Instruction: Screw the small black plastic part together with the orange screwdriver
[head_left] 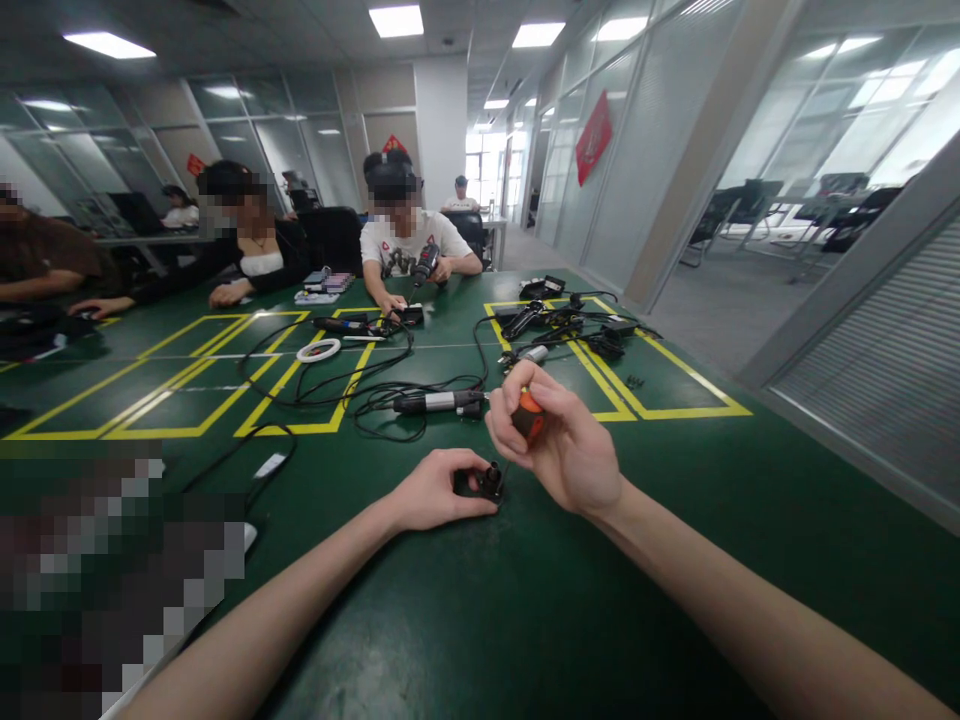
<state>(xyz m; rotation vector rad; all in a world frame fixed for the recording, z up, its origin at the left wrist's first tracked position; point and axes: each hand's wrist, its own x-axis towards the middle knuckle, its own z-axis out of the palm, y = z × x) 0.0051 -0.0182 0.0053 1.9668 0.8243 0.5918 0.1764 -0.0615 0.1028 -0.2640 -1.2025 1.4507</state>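
My right hand (559, 435) is closed around the orange and dark handle of a screwdriver (529, 416), held above the table. Its shaft points down toward a small black part (491, 482); whether the tip touches it I cannot tell. Thumb and fingers of my left hand (435, 490) grip that black part from the left, low on the green table top. A short round post rises from the part's right end. Just beyond my hands lies a black and silver electric screwdriver (436, 402) with its cable.
The green table (600, 620) carries yellow tape outlines. Looped black cables, a white tape roll (318, 350) and a heap of black devices (555, 320) lie farther back. Across the table a person (420, 235) holds a power drill (426, 262). More people sit at the left.
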